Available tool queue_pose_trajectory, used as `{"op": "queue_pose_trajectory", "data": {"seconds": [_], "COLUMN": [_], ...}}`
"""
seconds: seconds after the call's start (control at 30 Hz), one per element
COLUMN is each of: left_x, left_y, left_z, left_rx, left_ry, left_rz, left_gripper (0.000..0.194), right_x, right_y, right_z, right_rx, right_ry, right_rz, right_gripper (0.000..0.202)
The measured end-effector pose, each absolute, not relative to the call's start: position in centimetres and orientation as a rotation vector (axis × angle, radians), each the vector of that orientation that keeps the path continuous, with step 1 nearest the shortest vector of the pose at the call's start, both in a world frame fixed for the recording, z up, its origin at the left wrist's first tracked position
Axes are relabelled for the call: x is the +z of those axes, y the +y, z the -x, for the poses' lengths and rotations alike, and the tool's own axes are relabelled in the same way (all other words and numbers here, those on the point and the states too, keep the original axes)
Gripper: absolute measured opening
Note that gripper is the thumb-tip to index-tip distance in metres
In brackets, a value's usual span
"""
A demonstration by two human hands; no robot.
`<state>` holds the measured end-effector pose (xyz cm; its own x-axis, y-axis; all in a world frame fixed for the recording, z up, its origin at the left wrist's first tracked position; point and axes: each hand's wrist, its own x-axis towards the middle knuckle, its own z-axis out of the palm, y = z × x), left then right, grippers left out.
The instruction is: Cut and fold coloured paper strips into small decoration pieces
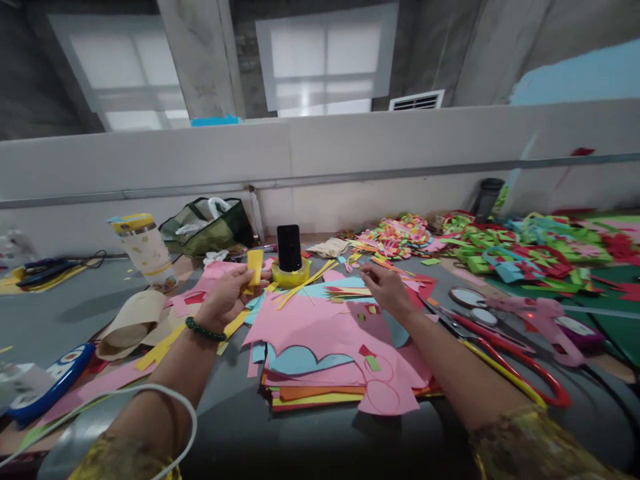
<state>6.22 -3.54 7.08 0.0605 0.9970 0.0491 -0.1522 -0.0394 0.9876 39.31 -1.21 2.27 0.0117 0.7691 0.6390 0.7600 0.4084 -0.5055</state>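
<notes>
My left hand (231, 297) pinches a folded-looking yellow paper strip (255, 268) upright between thumb and fingers, left of the phone. My right hand (384, 287) has its fingertips drawn together over the far right of the paper pile; whatever is in them, if anything, is too small to make out. Between the hands lies a stack of coloured paper, topped by a cut pink sheet (310, 323) with drawn outlines. A blue sheet (305, 359) shows below its scalloped edge. Narrow yellow strips (305, 285) and small scraps lie across the top.
A phone (289, 248) stands in a yellow tape roll (290, 277). Red-handled scissors (525, 373) and a pink glue gun (543, 323) lie at right, before piled paper cut-outs (530, 250). A tumbler (145, 250), bag (205, 227) and cardboard roll (133, 327) stand left. A white cable (187, 407) crosses my left forearm.
</notes>
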Motion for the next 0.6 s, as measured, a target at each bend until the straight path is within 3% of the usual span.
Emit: {"op": "queue_pose_trajectory", "data": {"seconds": [0.23, 0.4, 0.53, 0.6], "left_x": [3.5, 2.0, 2.1, 2.0], "left_y": [-3.4, -3.4, -3.0, -2.8], "left_z": [-12.4, -12.3, -11.1, -10.6], "left_rx": [1.035, 0.949, 1.046, 1.116], "left_ry": [0.853, 0.891, 1.020, 1.224], "left_rz": [-1.004, -1.031, -1.155, -1.489], "left_gripper": [0.007, 0.010, 0.013, 0.011], "right_x": [2.5, 2.6, 2.6, 2.5], "right_y": [-1.8, -2.6, -3.1, -3.2], "right_z": [-39.3, -38.6, -37.8, -37.7], "right_rx": [0.046, 0.209, 0.303, 0.353], "right_ry": [-1.796, -2.048, -2.231, -2.327], "right_rz": [1.354, 1.229, 1.175, 1.181], "right_gripper": [0.026, 0.015, 0.031, 0.030]}}
